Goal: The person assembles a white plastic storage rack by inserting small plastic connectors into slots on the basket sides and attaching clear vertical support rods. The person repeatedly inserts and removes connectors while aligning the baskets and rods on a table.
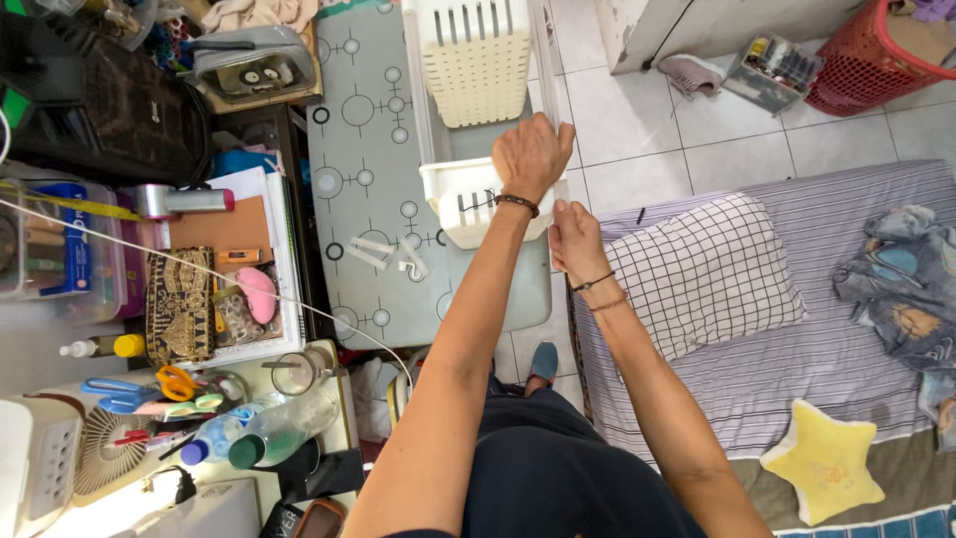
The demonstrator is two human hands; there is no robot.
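Cream slatted plastic basket rack [468, 194]: light, stiff (likely); left hand [531, 154] clasps its rim, right hand [576, 237] pinches the frame edge.

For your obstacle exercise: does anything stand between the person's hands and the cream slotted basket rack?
Nothing visible does. The left hand already rests on the cream basket rack, and the right hand is at its right-hand edge.

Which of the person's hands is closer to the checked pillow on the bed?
The right hand. It sits just beside the checked pillow, at its left edge in the picture. The left hand is farther off, gripping the rim of the white plastic basket.
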